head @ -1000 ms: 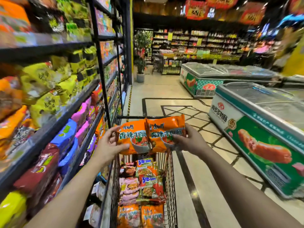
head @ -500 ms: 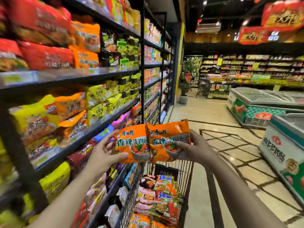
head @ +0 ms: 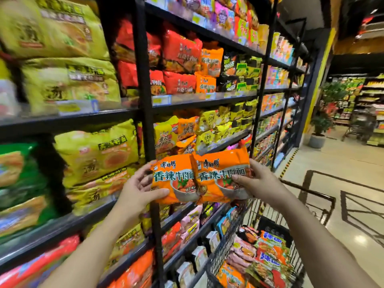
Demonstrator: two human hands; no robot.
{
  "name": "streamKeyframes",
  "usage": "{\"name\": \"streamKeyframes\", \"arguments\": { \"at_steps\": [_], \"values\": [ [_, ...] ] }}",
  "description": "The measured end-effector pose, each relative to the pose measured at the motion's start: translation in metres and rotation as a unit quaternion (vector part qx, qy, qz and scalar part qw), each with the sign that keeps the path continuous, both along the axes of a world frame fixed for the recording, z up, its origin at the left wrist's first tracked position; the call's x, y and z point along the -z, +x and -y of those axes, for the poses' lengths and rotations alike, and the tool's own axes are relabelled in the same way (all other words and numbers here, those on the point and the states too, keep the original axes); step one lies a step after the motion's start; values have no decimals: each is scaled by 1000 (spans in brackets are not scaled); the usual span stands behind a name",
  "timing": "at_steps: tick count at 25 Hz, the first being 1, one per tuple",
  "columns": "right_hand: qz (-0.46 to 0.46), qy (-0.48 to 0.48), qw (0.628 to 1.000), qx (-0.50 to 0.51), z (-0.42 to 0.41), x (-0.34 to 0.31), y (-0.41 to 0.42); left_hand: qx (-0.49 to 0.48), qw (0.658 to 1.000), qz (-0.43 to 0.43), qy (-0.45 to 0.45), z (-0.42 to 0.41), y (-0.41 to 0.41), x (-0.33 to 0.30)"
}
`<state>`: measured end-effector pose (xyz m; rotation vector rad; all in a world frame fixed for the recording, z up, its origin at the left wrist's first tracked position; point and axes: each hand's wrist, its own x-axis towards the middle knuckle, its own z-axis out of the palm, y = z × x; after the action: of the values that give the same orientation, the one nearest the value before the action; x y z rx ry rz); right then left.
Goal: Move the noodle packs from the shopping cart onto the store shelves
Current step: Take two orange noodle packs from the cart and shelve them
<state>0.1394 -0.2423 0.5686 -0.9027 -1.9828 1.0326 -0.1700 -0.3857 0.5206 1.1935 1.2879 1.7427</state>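
I have both arms stretched forward at chest height, left hand (head: 138,189) and right hand (head: 254,181) each with fingers curled, thumbs on top, pinching.

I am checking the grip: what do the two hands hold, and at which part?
Two orange noodle packs side by side. The left hand grips the left edge; the right hand grips the right edge.

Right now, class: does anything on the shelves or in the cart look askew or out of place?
Yes. On the middle shelf, the orange packs behind the held orange noodle packs lie tilted and jumbled among yellow ones. Packs in the shopping cart are heaped loosely.
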Motion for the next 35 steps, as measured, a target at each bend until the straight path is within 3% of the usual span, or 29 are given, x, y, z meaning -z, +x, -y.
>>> {"name": "streamKeyframes", "arguments": {
  "at_steps": [9,18,24,35],
  "values": [
    [-4,14,987,-159,131,-7,-177,-149,989,-13,16,225,-116,-4],
    [-49,38,942,-329,324,-21,-337,-294,954,-30,47,493,-190,-30],
    [-58,42,896,-439,474,-28,-420,-405,913,-26,52,675,-194,-32],
    [-58,16,794,-605,717,-27,-534,-585,809,-17,58,913,-170,-23]
  ]
}}
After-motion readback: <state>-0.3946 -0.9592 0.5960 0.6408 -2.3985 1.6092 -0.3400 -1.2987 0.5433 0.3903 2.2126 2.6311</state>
